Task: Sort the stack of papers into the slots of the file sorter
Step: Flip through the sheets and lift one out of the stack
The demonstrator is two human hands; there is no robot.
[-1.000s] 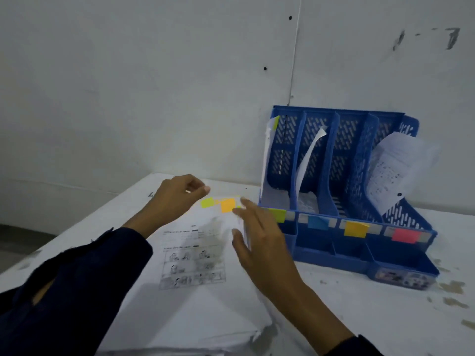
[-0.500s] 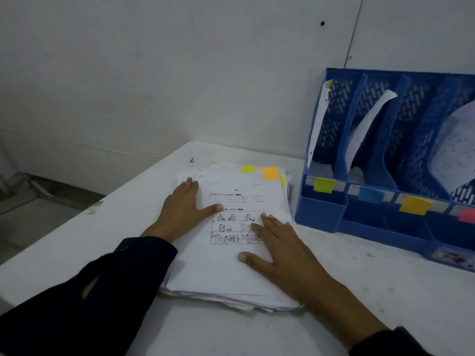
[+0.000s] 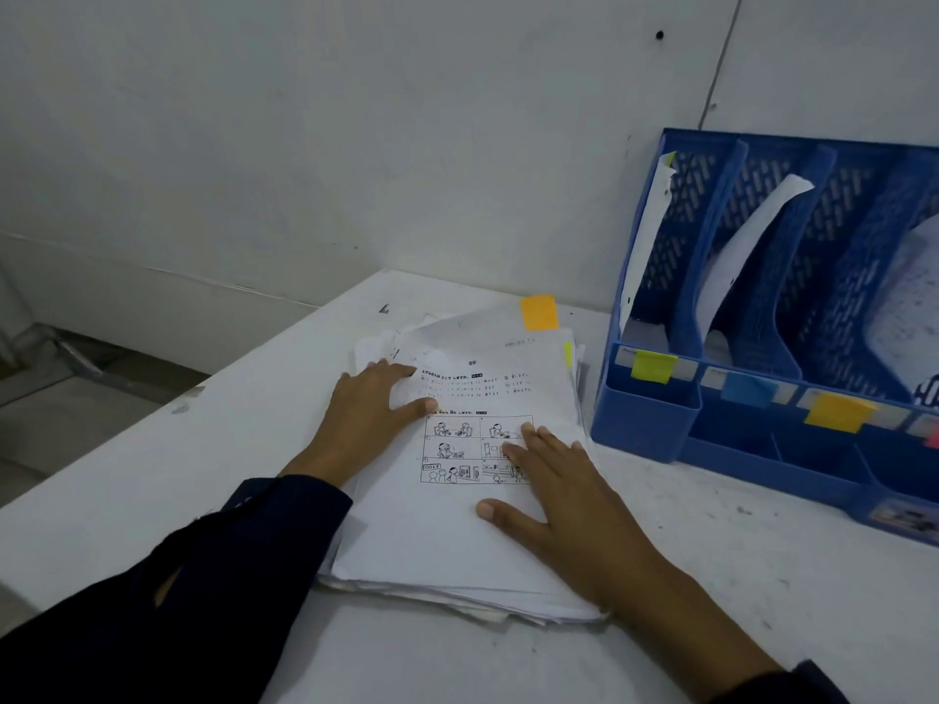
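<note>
Both hands flat, fingers spread: left hand (image 3: 368, 419), right hand (image 3: 569, 500) pressing paper stack (image 3: 457, 541).

Both hands (image 3: 569, 505) lie on the paper stack (image 3: 457, 546), left of the sorter (image 3: 655, 429).

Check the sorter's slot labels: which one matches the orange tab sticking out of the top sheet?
The orange label, third from the left on the file sorter. The yellow-green label and blue label differ; the orange tab matches it.
</note>
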